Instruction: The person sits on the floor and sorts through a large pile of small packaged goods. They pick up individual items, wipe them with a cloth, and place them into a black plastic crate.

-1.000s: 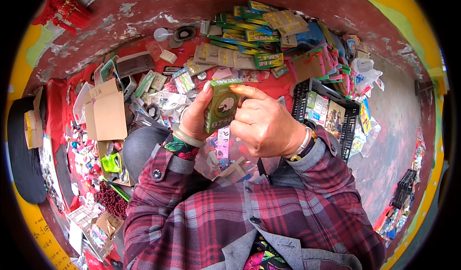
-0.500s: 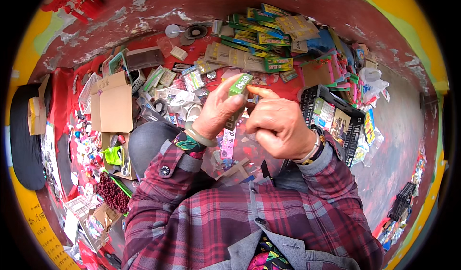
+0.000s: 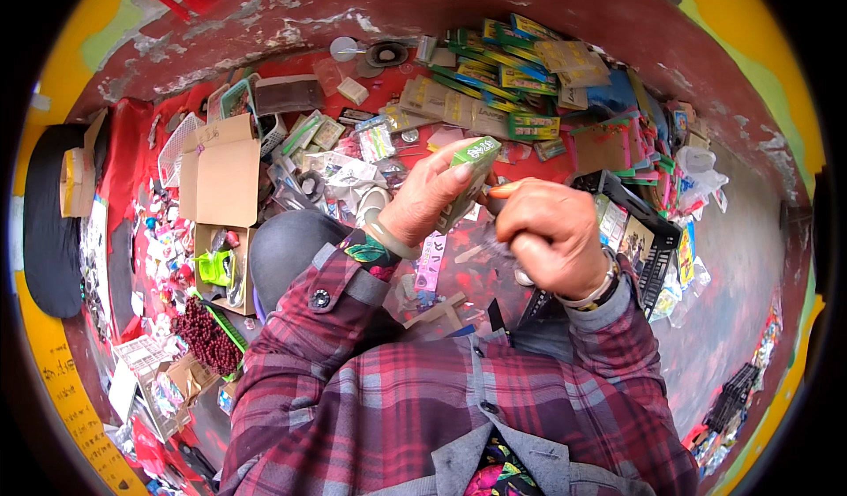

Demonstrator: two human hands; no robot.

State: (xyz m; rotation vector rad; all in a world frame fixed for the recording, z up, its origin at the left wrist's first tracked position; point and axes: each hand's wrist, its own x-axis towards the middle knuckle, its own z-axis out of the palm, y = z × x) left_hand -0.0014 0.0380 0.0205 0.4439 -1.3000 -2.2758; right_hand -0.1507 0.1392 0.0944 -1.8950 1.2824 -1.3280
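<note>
A small green box (image 3: 477,151) with pale marks stands tilted in front of me, with my left hand (image 3: 418,201) closed around its side. Close to its right side is my right hand (image 3: 552,238), knuckles up and fingers curled in. The right index finger points toward the box; whether it touches is hard to see. A blurred greyish patch shows below the right fingers, and what they hold, if anything, I cannot make out. Beneath the hands lies a pink-and-white printed strip (image 3: 430,263) on the red floor.
An open cardboard box (image 3: 221,178) stands left of my knee, beside a dark red beaded heap (image 3: 207,333). A black plastic crate (image 3: 663,247) is on the right. Flat colourful packages (image 3: 503,72) pile up against the far wall, near a white plastic bag (image 3: 699,171).
The green box and my left hand have shifted a little to the right. My right hand has moved down and right, its fingers curling more. The whole view has also shifted slightly.
</note>
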